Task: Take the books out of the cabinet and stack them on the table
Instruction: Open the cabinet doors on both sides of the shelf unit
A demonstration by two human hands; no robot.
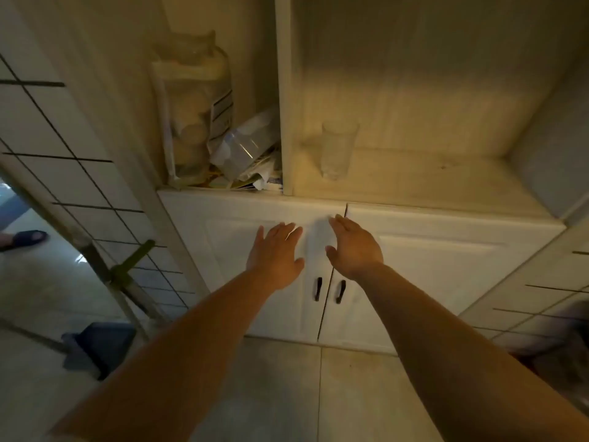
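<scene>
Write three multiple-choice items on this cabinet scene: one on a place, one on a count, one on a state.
1. Where does the clear glass stand?
A. on the open shelf above the right door
B. on the floor
C. in a hand

2. How many dark handles show on the doors?
A. one
B. two
C. four

3. How are the two cabinet doors?
A. both wide open
B. one taken off
C. both closed

Answers: 1 A, the glass stands on the shelf; 2 B, one handle on each door beside the middle seam; 3 C, the doors meet flush, with the left hand and right hand open before them.
</scene>
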